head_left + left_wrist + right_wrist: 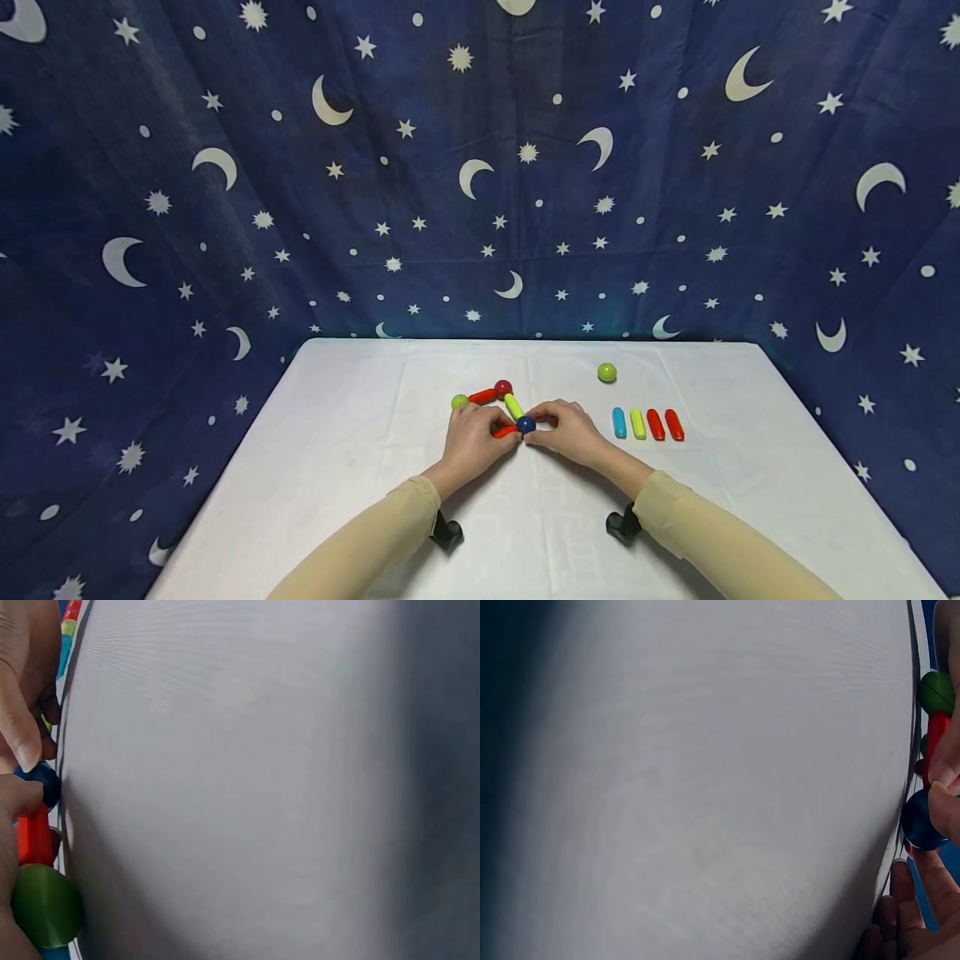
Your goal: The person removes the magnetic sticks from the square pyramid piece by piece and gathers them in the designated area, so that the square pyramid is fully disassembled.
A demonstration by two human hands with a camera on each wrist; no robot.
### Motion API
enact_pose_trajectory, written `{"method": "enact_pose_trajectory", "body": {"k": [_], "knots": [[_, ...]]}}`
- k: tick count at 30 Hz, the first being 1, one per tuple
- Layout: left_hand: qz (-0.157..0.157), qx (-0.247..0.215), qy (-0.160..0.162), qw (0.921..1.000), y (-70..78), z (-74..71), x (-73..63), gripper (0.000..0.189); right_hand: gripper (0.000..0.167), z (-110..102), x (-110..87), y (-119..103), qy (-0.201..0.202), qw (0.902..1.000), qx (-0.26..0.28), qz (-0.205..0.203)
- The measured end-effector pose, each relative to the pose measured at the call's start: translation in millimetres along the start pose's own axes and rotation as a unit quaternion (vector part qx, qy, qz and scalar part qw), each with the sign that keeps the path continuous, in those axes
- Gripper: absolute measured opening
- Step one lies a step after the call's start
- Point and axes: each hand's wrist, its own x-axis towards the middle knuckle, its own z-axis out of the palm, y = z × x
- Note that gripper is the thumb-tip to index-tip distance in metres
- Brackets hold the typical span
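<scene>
Several coloured rods and balls are joined into a shape on the table. A light green ball (459, 402), a red rod (482, 396), a dark red ball (503, 387) and a yellow-green rod (513, 406) lead to a dark blue ball (527, 425). My left hand (477, 437) pinches a second red rod (504, 432) that meets the blue ball. From the other side, my right hand (572, 433) holds the blue ball between thumb and fingers. In the left wrist view a green ball (46, 907) sits at that rod's other end, with a blue piece (55, 952) beyond it.
To the right lie loose rods in a row: a blue rod (618, 422), a yellow-green rod (637, 423) and two red rods (656, 424). A green ball (607, 372) lies behind them. The white-covered table (337, 467) ends at a dark blue starry curtain (420, 250).
</scene>
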Motion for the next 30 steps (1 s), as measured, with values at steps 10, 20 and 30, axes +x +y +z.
{"method": "enact_pose_trajectory", "body": {"k": [10,20,30], "knots": [[-0.005,-0.008,-0.008,0.9999,4.0,-4.7,1.2,0.013,0.035,-0.9,-0.1,1.2,-0.003,1.0000,0.004,-0.002],[0.002,-0.002,-0.008,1.0000,3.0,-4.5,2.6,0.012,0.034,-2.2,-0.6,0.8,-0.002,0.9999,0.009,-0.004],[0.010,0.013,-0.047,0.9988,0.9,-7.6,2.8,0.010,0.034,-2.0,1.4,2.9,-0.011,0.9999,0.009,0.002]]}}
